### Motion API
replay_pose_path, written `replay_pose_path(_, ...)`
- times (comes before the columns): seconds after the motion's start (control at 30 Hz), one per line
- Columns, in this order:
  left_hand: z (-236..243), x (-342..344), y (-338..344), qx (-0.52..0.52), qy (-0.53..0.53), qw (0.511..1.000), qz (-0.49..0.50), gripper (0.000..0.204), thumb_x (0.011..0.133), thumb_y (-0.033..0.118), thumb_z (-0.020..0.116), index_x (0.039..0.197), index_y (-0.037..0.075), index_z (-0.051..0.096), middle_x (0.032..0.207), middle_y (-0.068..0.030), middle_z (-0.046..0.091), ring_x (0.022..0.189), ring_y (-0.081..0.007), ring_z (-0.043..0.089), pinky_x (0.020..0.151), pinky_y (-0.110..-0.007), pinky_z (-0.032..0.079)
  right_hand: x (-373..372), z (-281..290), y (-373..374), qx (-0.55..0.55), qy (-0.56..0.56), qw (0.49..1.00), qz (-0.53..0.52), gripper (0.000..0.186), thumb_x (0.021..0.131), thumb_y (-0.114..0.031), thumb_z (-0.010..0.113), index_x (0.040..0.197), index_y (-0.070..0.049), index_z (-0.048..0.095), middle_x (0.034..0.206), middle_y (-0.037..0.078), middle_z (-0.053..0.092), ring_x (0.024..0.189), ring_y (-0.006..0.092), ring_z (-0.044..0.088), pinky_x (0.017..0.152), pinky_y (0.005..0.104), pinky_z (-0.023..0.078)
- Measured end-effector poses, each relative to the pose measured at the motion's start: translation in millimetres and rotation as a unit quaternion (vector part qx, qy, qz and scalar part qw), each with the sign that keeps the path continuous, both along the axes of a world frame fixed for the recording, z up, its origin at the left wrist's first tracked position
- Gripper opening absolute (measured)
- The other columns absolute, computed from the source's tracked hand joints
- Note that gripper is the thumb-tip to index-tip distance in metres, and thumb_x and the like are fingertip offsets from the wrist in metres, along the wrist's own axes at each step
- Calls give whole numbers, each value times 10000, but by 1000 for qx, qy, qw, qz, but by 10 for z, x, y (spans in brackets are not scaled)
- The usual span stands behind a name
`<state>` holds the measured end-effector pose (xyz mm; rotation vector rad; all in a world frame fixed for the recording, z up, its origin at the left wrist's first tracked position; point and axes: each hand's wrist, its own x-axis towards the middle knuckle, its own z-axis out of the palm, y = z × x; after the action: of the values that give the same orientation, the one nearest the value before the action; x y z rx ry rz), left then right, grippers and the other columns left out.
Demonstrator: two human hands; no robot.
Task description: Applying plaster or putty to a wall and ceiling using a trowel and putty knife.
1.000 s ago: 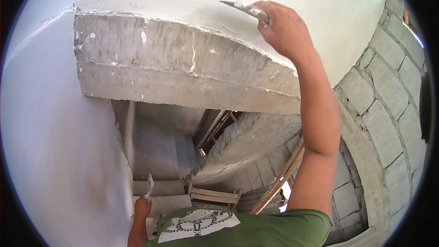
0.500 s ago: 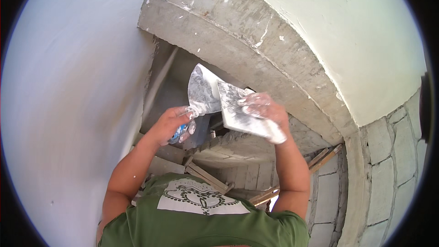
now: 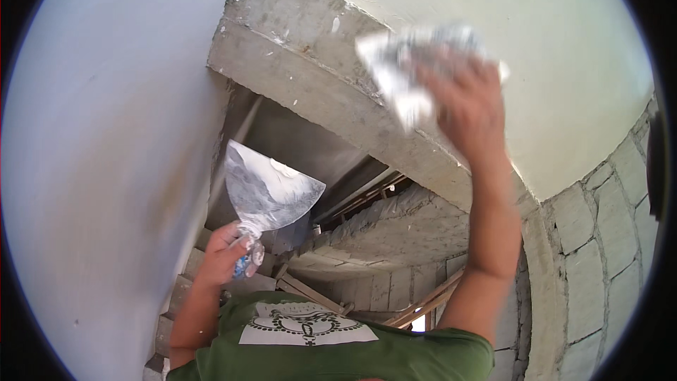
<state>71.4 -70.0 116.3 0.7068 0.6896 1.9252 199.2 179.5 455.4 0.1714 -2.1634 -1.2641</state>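
Observation:
My left hand [image 3: 233, 250] is closed round the blue handle of a putty knife [image 3: 264, 187]. Its wide metal blade points up and carries a smear of white putty. Up at the right, my right hand [image 3: 465, 99] grips a flat, white-smeared plastering blade [image 3: 402, 70], blurred by motion. That blade lies over the edge between the bare concrete beam [image 3: 296, 63] and the smooth pale wall surface [image 3: 578, 77]; I cannot tell whether it touches. The two tools are well apart.
A smooth whitish wall [image 3: 106, 169] rises close on my left. Below the beam is an opening with a rough concrete ledge [image 3: 395, 222] and wooden planks [image 3: 430, 303]. Grey block wall [image 3: 592, 254] stands at the right.
My right hand has swung up and right with the plastering blade, away from the putty knife. My left hand has dropped lower and left, still holding the putty knife.

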Motion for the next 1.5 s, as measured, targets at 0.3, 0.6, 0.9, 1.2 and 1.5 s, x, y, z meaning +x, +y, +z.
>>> replay_pose_path(0.3, -935, 495, -206, -169, 21, 984, -46, 217, 987, 195, 587, 1106, 14, 585, 774, -48, 619, 577, -111, 554, 521, -268, 451, -1869, 898, 148, 139, -16, 990, 33, 267, 880, -156, 562, 1105, -190, 702, 1190, 43, 643, 1126, 274, 551, 996, 452, 390)
replay_pose_path(0.6, -999, 232, -484, -274, 18, 960, 61, 136, 975, 155, 593, 1032, 32, 598, 747, -14, 603, 570, -80, 536, 497, -253, 435, -1950, 766, 325, 199, -108, 974, -16, 229, 873, -213, 572, 1048, -191, 719, 1197, -11, 641, 1129, 226, 524, 993, 395, 367)
replay_pose_path(0.9, -710, -29, -286, -198, 42, 972, 120, 182, 968, 150, 605, 1096, 21, 598, 728, -7, 593, 529, -70, 513, 481, -226, 425, -976, 687, 620, 148, -118, 975, -117, 208, 857, -164, 565, 1007, -182, 708, 1152, 2, 641, 1064, 222, 518, 955, 389, 350)
replay_pose_path(1.2, -558, 117, 154, -167, 30, 985, 35, 218, 962, 157, 610, 1124, 13, 591, 747, -32, 601, 520, -87, 521, 459, -234, 424, 708, 511, 1166, 125, -72, 961, -235, 294, 879, -128, 599, 1157, -205, 655, 1299, -25, 580, 1168, 239, 505, 1018, 385, 371)
replay_pose_path(1.5, -59, 96, 872, -71, 204, 973, 77, 269, 953, 128, 607, 1186, -5, 581, 781, -39, 612, 575, -99, 533, 521, -270, 446, 1805, -355, 311, -348, 227, 892, -179, 290, 835, -111, 675, 1121, -64, 669, 1093, 100, 676, 943, 282, 631, 824, 383, 505)
